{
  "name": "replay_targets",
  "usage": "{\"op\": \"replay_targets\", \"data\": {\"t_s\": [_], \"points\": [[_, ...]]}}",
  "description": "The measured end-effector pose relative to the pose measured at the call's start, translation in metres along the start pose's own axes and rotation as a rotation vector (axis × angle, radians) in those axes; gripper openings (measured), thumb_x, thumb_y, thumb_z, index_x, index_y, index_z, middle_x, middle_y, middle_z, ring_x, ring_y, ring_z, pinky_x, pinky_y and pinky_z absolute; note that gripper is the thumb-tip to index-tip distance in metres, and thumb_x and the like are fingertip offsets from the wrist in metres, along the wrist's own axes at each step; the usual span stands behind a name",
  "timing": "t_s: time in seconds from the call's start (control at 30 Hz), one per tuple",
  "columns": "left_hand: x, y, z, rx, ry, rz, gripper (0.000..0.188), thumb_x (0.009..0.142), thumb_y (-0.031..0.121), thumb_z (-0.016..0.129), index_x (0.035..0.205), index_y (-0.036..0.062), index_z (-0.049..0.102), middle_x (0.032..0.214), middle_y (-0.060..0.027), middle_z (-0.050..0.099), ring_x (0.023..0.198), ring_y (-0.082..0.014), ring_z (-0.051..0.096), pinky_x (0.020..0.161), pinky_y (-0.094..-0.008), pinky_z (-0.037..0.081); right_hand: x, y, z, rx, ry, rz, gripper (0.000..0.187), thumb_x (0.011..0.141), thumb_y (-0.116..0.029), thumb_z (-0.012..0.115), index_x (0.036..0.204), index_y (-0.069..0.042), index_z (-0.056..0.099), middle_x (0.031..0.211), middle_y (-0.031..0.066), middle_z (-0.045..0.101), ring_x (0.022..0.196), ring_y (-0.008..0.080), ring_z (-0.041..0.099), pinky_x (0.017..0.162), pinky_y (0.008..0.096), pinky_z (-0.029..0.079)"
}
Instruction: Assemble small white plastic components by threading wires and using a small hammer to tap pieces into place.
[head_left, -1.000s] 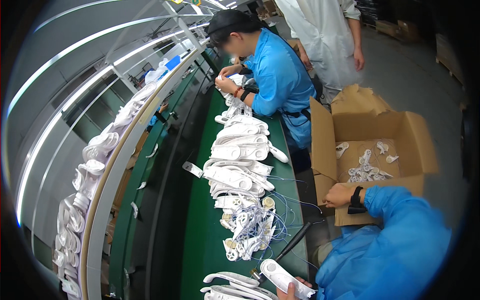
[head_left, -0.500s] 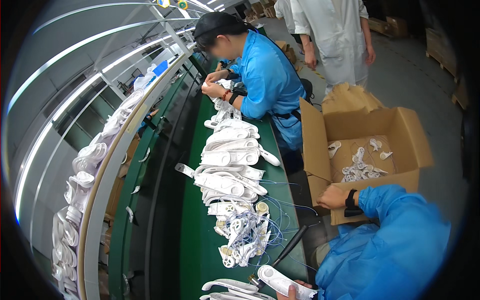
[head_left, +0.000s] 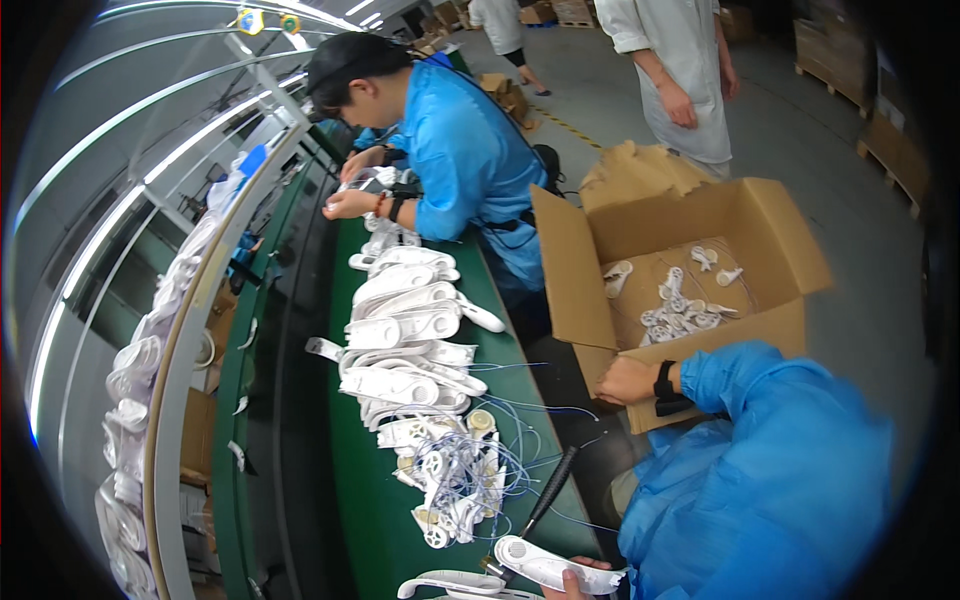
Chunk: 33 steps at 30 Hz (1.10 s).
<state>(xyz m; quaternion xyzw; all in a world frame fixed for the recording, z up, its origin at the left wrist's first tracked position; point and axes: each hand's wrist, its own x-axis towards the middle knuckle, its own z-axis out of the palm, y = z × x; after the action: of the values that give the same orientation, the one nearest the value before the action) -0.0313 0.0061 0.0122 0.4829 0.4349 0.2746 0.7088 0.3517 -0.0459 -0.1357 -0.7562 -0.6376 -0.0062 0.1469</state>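
Note:
My left hand [head_left: 568, 588], at the lower edge, grips a long white plastic shell [head_left: 550, 566] with a round dotted pattern at one end; its thumb lies on the shell's side. Beside that shell, a hammer [head_left: 550, 492] with a black grip rests on the green bench [head_left: 350, 480]. My right hand [head_left: 627, 380], a black band at its wrist, is curled closed by the near edge of an open cardboard box [head_left: 690, 225]. What its fingers hold, if anything, is hidden. Small white parts [head_left: 680, 310] with thin wires lie inside the box.
White shells [head_left: 400, 330] line the bench, with a tangle of wired white parts [head_left: 450, 480] nearer me. A co-worker in blue [head_left: 460, 140] handles pieces farther along. A person in white [head_left: 670, 80] stands behind the box. A raised shelf [head_left: 190, 330] runs along the left.
The whole view has swung, so the bench, box and co-worker sit farther left. My left hand still holds the shell, and my right hand stays closed by the box.

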Motion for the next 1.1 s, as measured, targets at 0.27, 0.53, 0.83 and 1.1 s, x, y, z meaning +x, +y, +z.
{"op": "replay_targets", "data": {"t_s": [0.27, 0.53, 0.83, 1.1], "points": [[-0.001, 0.003, -0.001, 0.055, 0.022, -0.072, 0.024, 0.097, 0.017, 0.054, 0.109, -0.0028, 0.048, 0.087, -0.0173, 0.061, 0.07, -0.0261, 0.062, 0.06, -0.0354, 0.053, -0.006, 0.0, 0.003, -0.022, 0.028, -0.014, 0.018, 0.082, -0.022, 0.058, 0.073, -0.007, 0.061, 0.066, 0.0127, 0.063, 0.066, 0.0333, 0.064, 0.06, 0.0435, 0.049], [-0.004, 0.001, 0.004, -0.028, 0.088, -0.085, 0.022, 0.096, 0.014, 0.055, 0.107, -0.0039, 0.049, 0.087, -0.0167, 0.061, 0.071, -0.0265, 0.062, 0.063, -0.0366, 0.053, -0.014, 0.004, 0.004, -0.034, 0.073, 0.035, 0.018, 0.081, -0.024, 0.059, 0.07, -0.009, 0.062, 0.066, 0.0106, 0.063, 0.069, 0.0307, 0.064, 0.065, 0.0425, 0.049], [-0.005, 0.005, 0.005, 0.073, 0.026, -0.05, 0.031, 0.098, 0.027, 0.051, 0.103, -0.0036, 0.053, 0.079, -0.0149, 0.061, 0.069, -0.0234, 0.061, 0.061, -0.0331, 0.05, -0.028, 0.01, 0.0, -0.019, 0.129, 0.029, 0.021, 0.078, -0.025, 0.06, 0.066, -0.009, 0.06, 0.065, 0.0114, 0.061, 0.066, 0.0317, 0.061, 0.065, 0.0425, 0.049], [-0.004, 0.006, 0.003, 0.075, 0.049, -0.095, 0.028, 0.098, 0.024, 0.051, 0.105, -0.0026, 0.052, 0.081, -0.015, 0.061, 0.07, -0.0242, 0.061, 0.063, -0.0347, 0.051, -0.027, 0.012, 0.004, 0.008, 0.149, 0.012, 0.023, 0.079, -0.026, 0.06, 0.065, -0.008, 0.06, 0.065, 0.0126, 0.061, 0.064, 0.0337, 0.06, 0.061, 0.0441, 0.047]]}}
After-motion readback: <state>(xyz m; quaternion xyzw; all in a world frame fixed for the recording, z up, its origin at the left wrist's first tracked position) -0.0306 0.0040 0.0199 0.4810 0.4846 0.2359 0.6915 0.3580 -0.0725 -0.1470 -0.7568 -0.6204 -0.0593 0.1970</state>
